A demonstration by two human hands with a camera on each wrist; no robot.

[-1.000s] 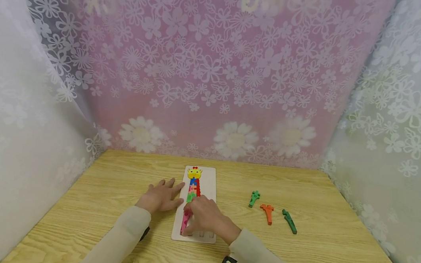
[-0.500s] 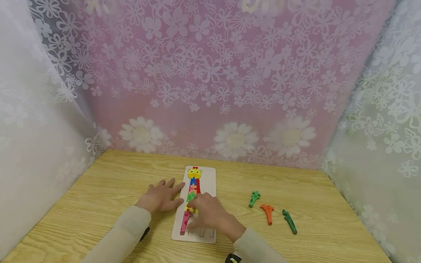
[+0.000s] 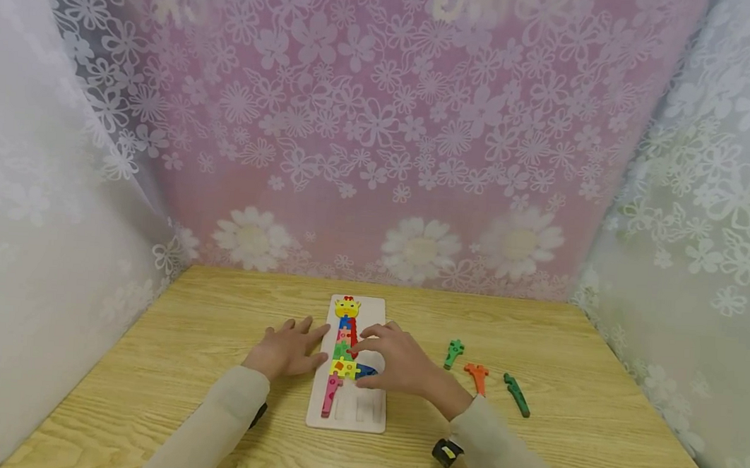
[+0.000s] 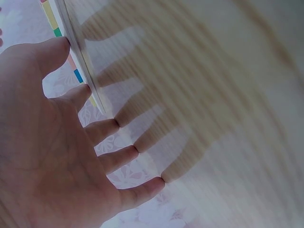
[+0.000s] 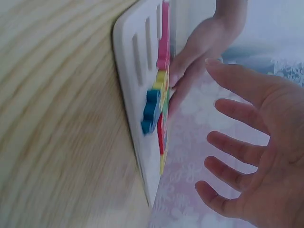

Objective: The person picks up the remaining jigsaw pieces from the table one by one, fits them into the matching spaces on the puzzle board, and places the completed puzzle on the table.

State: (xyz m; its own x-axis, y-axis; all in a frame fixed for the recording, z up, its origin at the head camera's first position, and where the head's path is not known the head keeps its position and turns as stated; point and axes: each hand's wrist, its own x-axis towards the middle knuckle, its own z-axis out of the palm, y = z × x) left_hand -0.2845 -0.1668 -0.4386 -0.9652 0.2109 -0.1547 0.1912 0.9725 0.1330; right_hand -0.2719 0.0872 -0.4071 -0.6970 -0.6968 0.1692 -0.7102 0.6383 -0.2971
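Observation:
A white giraffe puzzle board (image 3: 372, 315) lies on the table, with a yellow head (image 3: 347, 309), colourful neck pieces and a yellow body piece (image 3: 344, 369) in it. At the lower left of the board is a pink leg piece (image 3: 329, 399). A dark blue piece (image 3: 365, 370) sits right of the yellow one; in the right wrist view it stands out from the board. My left hand (image 3: 287, 349) is spread flat, thumb and index fingertips at the board's left edge. Over the right side hovers my right hand (image 3: 400, 360), fingers apart and holding nothing.
To the right of the board lie three loose pieces: a green leg piece (image 3: 453, 353), an orange one (image 3: 478, 378) and a dark green curved piece (image 3: 516, 395). Slots (image 5: 137, 57) show in the board's lower part. A floral curtain (image 3: 379, 156) hangs behind the table.
My right hand has left the pink leg piece and moved up and to the right, its fingers spreading. The dark blue piece has come into view. My left hand has stayed put.

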